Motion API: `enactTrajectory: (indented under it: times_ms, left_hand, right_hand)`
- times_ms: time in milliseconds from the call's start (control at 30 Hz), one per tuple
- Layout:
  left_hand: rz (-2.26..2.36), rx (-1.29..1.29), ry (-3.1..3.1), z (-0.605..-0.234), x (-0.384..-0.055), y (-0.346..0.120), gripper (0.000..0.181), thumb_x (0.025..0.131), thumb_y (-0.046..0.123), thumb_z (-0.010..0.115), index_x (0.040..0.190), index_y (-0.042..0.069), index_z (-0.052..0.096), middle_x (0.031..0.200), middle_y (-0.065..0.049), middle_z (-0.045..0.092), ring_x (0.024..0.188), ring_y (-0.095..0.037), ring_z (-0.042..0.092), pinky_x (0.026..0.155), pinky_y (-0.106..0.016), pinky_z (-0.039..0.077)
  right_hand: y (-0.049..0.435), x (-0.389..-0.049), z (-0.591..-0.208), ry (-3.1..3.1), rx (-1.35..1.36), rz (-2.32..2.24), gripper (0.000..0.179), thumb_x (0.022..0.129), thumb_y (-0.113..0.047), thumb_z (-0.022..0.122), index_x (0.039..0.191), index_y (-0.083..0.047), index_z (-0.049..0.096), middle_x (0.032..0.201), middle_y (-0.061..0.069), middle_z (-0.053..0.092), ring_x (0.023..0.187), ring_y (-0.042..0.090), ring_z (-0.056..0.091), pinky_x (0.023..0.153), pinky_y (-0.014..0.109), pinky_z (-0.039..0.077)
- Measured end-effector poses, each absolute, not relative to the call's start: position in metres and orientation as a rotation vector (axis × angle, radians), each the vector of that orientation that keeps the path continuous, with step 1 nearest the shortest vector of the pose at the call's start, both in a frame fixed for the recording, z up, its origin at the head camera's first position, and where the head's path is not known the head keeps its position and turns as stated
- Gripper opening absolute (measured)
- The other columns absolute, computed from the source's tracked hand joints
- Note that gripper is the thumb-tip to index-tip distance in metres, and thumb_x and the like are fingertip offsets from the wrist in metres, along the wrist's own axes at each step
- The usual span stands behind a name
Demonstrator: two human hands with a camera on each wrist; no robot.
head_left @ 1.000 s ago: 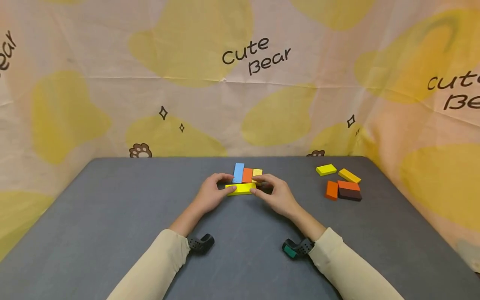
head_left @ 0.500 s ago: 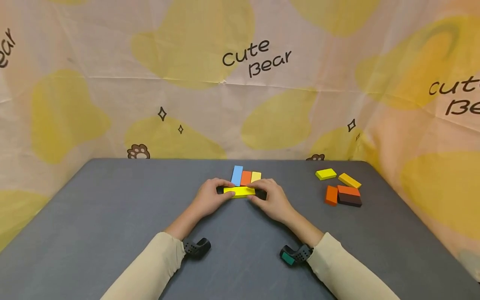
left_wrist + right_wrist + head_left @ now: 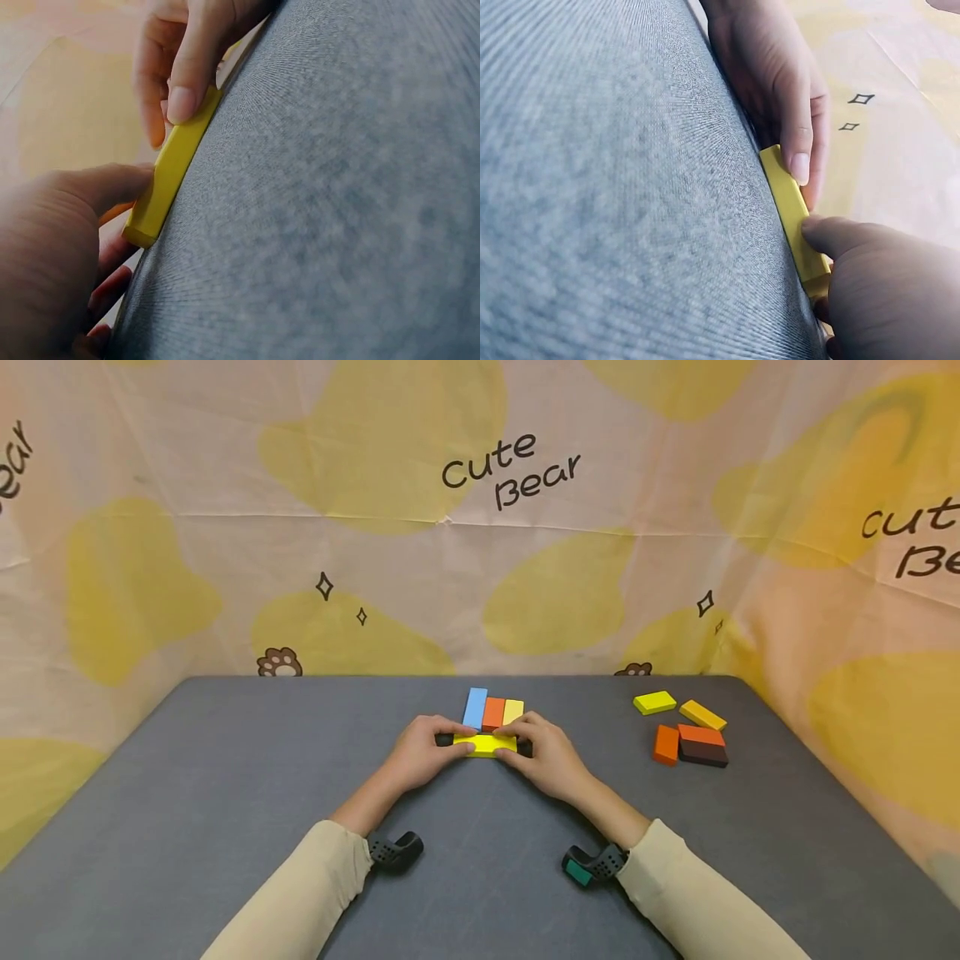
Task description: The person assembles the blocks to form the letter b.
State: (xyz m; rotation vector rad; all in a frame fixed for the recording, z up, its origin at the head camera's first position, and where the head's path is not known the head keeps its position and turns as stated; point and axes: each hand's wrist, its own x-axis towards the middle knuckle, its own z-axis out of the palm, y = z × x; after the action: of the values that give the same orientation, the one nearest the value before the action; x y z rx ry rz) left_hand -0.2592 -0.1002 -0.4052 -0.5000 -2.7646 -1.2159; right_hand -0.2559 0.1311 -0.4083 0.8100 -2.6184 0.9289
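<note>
We see the yellow block (image 3: pixel 485 746) lying flat on the grey table (image 3: pixel 480 893), crosswise before the person, with a hand at either end. The left hand (image 3: pixel 423 752) pinches its left end, thumb on the near side and fingers beyond; the right hand (image 3: pixel 551 756) pinches the right end in the same way. In both wrist views we find the thumbs against the block's face, slightly apart from each other.

Just beyond it we see the blue block (image 3: pixel 475 708), the red block (image 3: pixel 492 714) and the pale block (image 3: pixel 513 712) side by side, the blue one reaching farthest back. We cannot tell whether the yellow block touches them.

Well apart, to the right, we see the lime block (image 3: pixel 655 702) near the amber block (image 3: pixel 703 715); before them, the orange block (image 3: pixel 666 745) stands just beside the scarlet block (image 3: pixel 701 735) and brown block (image 3: pixel 702 754). Behind the table we see a printed cloth (image 3: pixel 405 452).
</note>
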Motion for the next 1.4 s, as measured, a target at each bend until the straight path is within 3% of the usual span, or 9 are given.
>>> enactTrajectory:
  times_ms: [400,600,833,1000,1233,1300,1400]
  left_hand:
    - [-1.164,-0.652,-2.791,-0.397,-0.259,-0.101,0.03,0.093,0.027,0.074,0.122,0.019,0.075,0.12,-0.003,0.075,0.118,-0.026,0.063,0.103,-0.05,0.048]
    - [-1.246,-0.615,-2.802,-0.396,-0.261,-0.101,0.027,0.093,0.026,0.075,0.118,0.019,0.077,0.12,-0.002,0.075,0.113,-0.022,0.066,0.099,-0.045,0.052]
    - [-1.264,-0.61,-2.796,-0.401,-0.26,-0.101,0.023,0.093,0.027,0.075,0.114,0.02,0.077,0.117,0.0,0.075,0.111,-0.021,0.067,0.1,-0.045,0.052]
    - [-1.327,-0.597,-2.742,-0.404,-0.26,-0.1,0.024,0.093,0.026,0.075,0.115,0.018,0.076,0.118,-0.002,0.075,0.113,-0.022,0.067,0.101,-0.045,0.052]
    - [-1.378,-0.355,-2.599,-0.403,-0.267,-0.102,0.019,0.096,0.024,0.07,0.11,0.012,0.076,0.108,-0.008,0.071,0.094,-0.021,0.062,0.084,-0.034,0.051]
    - [-1.386,-0.305,-2.582,-0.402,-0.27,-0.104,0.02,0.098,0.023,0.068,0.113,0.011,0.074,0.112,-0.01,0.07,0.095,-0.024,0.062,0.086,-0.035,0.052]
    - [-1.41,-0.307,-2.611,-0.401,-0.276,-0.104,0.028,0.1,0.022,0.064,0.125,0.012,0.07,0.129,-0.012,0.067,0.113,-0.028,0.062,0.101,-0.043,0.052]
  right_hand:
    - [0.132,-0.255,-0.403,-2.636,0.787,1.002,0.023,0.087,-0.027,0.081,0.107,-0.015,0.078,0.09,0.0,0.063,0.075,0.013,0.051,0.066,0.025,0.043]
    - [0.132,-0.258,-0.402,-2.667,0.843,1.013,0.02,0.087,-0.031,0.08,0.103,-0.019,0.078,0.082,-0.004,0.059,0.066,0.01,0.049,0.06,0.024,0.04]
    - [0.133,-0.258,-0.404,-2.696,1.003,1.016,0.032,0.089,-0.031,0.077,0.119,-0.02,0.075,0.066,-0.01,0.05,0.057,0.004,0.042,0.055,0.019,0.03]
    - [0.135,-0.257,-0.405,-2.637,1.112,1.034,0.036,0.089,-0.029,0.078,0.122,-0.017,0.075,0.063,-0.01,0.049,0.056,0.001,0.039,0.054,0.018,0.029]
    - [0.134,-0.258,-0.405,-2.701,1.054,1.028,0.04,0.087,-0.034,0.08,0.124,-0.021,0.074,0.063,-0.012,0.045,0.058,0.002,0.04,0.056,0.017,0.028]
    - [0.133,-0.258,-0.405,-2.722,1.034,1.032,0.04,0.087,-0.034,0.08,0.124,-0.022,0.074,0.062,-0.012,0.042,0.058,0.003,0.041,0.057,0.017,0.028]
    - [0.132,-0.257,-0.406,-2.729,1.018,1.054,0.04,0.086,-0.035,0.081,0.123,-0.022,0.075,0.06,-0.012,0.041,0.056,0.004,0.041,0.056,0.018,0.027]
